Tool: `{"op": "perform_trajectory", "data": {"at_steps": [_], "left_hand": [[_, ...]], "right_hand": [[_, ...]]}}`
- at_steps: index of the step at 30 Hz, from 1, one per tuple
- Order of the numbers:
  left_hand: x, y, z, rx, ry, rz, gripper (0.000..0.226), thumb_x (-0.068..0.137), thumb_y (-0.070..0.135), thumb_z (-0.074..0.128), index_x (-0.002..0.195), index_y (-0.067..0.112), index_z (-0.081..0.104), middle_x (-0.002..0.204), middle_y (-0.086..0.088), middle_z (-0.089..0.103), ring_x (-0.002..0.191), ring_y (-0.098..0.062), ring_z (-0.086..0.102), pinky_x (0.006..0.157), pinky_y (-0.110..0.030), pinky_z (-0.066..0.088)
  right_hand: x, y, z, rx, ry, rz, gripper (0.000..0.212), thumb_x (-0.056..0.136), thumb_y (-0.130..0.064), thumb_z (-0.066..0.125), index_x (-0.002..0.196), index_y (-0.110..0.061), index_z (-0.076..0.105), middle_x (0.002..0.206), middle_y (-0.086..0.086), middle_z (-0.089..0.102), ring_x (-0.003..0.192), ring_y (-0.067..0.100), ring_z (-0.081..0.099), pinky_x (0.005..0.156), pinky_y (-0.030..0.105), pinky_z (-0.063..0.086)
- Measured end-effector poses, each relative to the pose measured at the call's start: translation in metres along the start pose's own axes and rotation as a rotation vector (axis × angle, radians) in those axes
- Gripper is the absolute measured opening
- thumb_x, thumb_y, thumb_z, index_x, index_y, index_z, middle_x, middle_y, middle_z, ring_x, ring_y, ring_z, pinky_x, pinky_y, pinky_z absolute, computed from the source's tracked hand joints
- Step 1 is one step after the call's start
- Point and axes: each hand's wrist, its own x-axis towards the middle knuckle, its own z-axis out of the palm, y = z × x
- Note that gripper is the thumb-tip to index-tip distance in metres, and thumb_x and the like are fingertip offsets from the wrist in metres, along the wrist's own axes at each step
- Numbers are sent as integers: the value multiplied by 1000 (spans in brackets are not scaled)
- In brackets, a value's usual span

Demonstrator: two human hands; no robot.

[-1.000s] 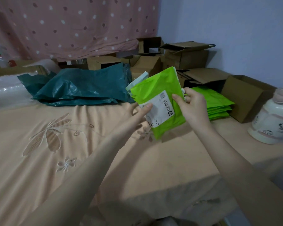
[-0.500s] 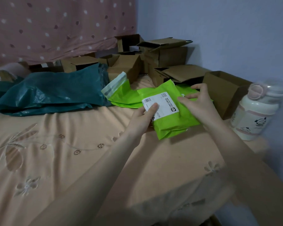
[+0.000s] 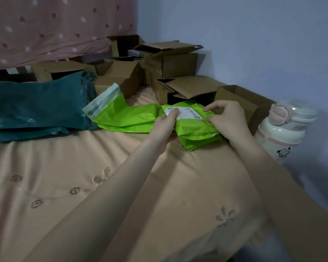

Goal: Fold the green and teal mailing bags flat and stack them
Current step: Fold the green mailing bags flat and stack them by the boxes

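A folded green mailing bag (image 3: 192, 127) with a white label lies on top of a low stack of folded green bags (image 3: 199, 141) at the right of the bed. My left hand (image 3: 168, 122) grips its left edge, thumb on the label. My right hand (image 3: 225, 118) holds its right side with curled fingers. Another green bag (image 3: 125, 115) lies unfolded to the left, its white sealing flap raised. A heap of teal mailing bags (image 3: 38, 106) sits at the far left.
Several open cardboard boxes (image 3: 170, 63) crowd the back of the bed by the blue wall. A white and pink water bottle (image 3: 281, 133) stands at the right edge. The peach embroidered bedspread (image 3: 83, 176) stretches toward me.
Both hands carried the labelled green bag down from mid-air to the right and set it on the green stack. The view turned right.
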Motion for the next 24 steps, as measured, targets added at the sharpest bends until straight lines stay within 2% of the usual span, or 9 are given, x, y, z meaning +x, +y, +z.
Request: {"op": "perform_trajectory", "data": {"at_steps": [2, 5, 8, 10, 12, 13, 16, 20, 24], "left_hand": [[11, 3, 4, -17, -5, -8, 35, 90, 35, 53, 114, 10, 59, 105, -7, 67, 87, -19, 63, 76, -30, 54], [25, 4, 10, -14, 20, 12, 44, 87, 26, 58, 126, 15, 40, 114, -7, 62, 80, -17, 62, 62, -25, 55], [39, 2, 14, 121, 72, 96, 63, 86, 24, 60, 142, 24, 32, 129, -7, 55, 96, -20, 61, 52, -22, 55], [49, -1, 15, 301, 105, 171, 69, 82, 36, 64, 143, 25, 34, 131, -6, 54, 112, -25, 58, 73, -30, 58], [56, -4, 15, 463, 126, 215, 72, 83, 42, 63, 145, 23, 33, 134, -6, 52, 122, -25, 51, 99, -38, 46], [58, -5, 14, 538, 126, 233, 71, 85, 43, 61, 145, 21, 32, 137, -6, 49, 126, -25, 47, 105, -38, 39], [62, -10, 13, 703, 120, 226, 69, 87, 48, 56, 146, 24, 30, 143, -11, 34, 132, -29, 36, 111, -38, 29], [62, -14, 11, 797, 130, 163, 66, 89, 54, 48, 147, 30, 28, 142, -10, 24, 133, -32, 23, 110, -36, 20], [58, -12, 10, 762, 82, 148, 71, 88, 54, 49, 148, 30, 23, 142, -7, 21, 136, -30, 20, 111, -37, 20]], "right_hand": [[11, -1, 1, -35, 27, -6, 30, 74, 2, 59, 81, -25, 71, 87, 2, 62, 78, 14, 53, 63, 20, 36], [30, -3, 2, -110, 53, -28, 28, 77, 1, 56, 86, -17, 75, 96, 7, 69, 89, 21, 60, 75, 22, 42], [44, -4, 6, -196, 24, -45, 31, 80, 5, 51, 90, -11, 75, 103, 11, 69, 99, 27, 61, 88, 28, 46], [51, -4, 9, -216, 16, -37, 33, 81, 6, 47, 90, -9, 75, 105, 11, 69, 103, 27, 60, 92, 27, 44], [54, -1, 13, -229, 14, -27, 31, 82, 6, 47, 90, -7, 74, 108, 11, 68, 104, 27, 60, 93, 27, 44], [55, 2, 15, -244, 8, -26, 29, 82, 5, 47, 90, -5, 73, 107, 13, 68, 102, 29, 60, 92, 29, 46], [51, 9, 21, -311, -52, -42, 24, 86, -9, 49, 95, -4, 71, 102, 17, 68, 99, 34, 59, 81, 34, 49], [37, 15, 26, -469, -175, -53, 41, 93, -41, 47, 125, -19, 60, 115, 17, 60, 118, 32, 45, 93, 38, 39], [32, 22, 33, -601, -136, -109, 46, 94, -47, 40, 128, -22, 58, 118, 15, 62, 116, 31, 45, 93, 41, 35]]}}
